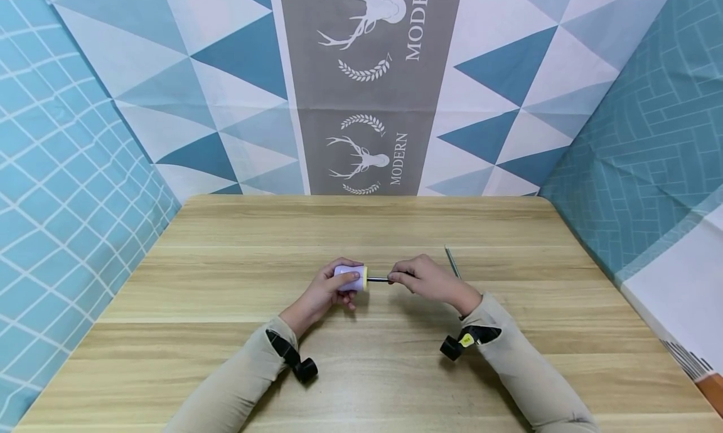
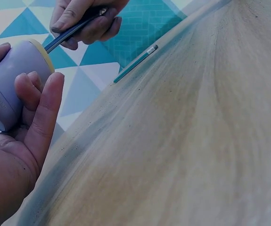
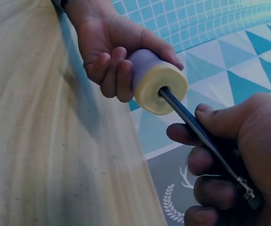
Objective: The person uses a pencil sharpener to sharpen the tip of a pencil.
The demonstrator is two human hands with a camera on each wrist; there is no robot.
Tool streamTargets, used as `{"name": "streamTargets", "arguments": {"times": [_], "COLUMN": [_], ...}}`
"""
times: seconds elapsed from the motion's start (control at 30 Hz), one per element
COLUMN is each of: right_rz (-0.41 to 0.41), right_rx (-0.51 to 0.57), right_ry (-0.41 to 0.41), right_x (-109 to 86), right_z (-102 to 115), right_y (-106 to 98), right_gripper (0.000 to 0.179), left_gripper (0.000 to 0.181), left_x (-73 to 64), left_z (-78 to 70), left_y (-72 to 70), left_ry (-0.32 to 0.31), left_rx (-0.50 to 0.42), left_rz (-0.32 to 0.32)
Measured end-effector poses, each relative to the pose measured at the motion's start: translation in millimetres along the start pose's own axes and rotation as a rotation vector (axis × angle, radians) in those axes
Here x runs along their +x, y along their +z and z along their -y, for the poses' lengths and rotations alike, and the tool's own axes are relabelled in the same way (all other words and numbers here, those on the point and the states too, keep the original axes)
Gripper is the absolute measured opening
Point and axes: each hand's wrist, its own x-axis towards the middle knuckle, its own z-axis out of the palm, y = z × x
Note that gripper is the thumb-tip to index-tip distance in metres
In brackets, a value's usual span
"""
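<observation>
Purple sharpener [image 2: 24, 70], held in the left hand [image 1: 327, 288] above the table [image 1: 254, 232]
Those fingers [image 3: 124, 82] wrap round it, apparently for bracing; the right hand's [image 1: 426, 279] fingers grip the dark pencil [image 3: 192, 121], likely aligning it straight into the yellow end [image 3: 149, 96].

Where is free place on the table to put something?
Bare table: between left edge and left hand, and along the back edge. Crowded: around the hands, sharpener and inserted pencil; beyond the right hand, a loose pencil.

Bright head view, soft shadows on the table [image 1: 373, 383]; dimmer, bluish wrist views, perhaps slightly blurred.
</observation>
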Motion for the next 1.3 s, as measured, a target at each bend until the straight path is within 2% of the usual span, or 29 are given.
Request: {"name": "streamTargets", "arguments": {"times": [0.1, 0.2, 0.37, 0.6, 0.93, 1.07, 1.3], "right_rz": [-0.009, -0.062, -0.133, -0.131, -0.307, -0.299, -0.215], "right_rx": [0.003, -0.032, -0.076, -0.145, -0.226, -0.202, -0.16], "right_ry": [0.004, -0.01, -0.084, -0.227, -0.387, -0.397, -0.364], "right_x": [-2.4, -5.7, -9.2, -1.9, 2.1, 1.4, 0.2], "right_z": [2, 5, 6, 5, -1, -2, 0], "right_y": [-5, -13, -19, -6, 10, 10, 6], "right_gripper": [0.024, 0.024, 0.022, 0.031, 0.016, 0.013, 0.005], "left_gripper": [0.021, 0.021, 0.022, 0.021, 0.02, 0.021, 0.021], "left_x": [0.6, 1.4, 1.8, 2.1, 2.3, 2.2, 2.0], "left_z": [1.0, 2.1, 1.5, 0.3, 0.4, 0.7, 0.8], "left_y": [0.1, 0.3, 0.6, 0.8, 0.1, 0.1, 0.0], "left_ry": [0.0, 0.004, -0.002, -0.018, -0.015, -0.012, -0.013], "left_rx": [-0.004, -0.016, -0.025, -0.026, -0.027, -0.025, -0.018], "left_rz": [-0.004, -0.007, -0.019, -0.042, -0.042, -0.038, -0.024]}}
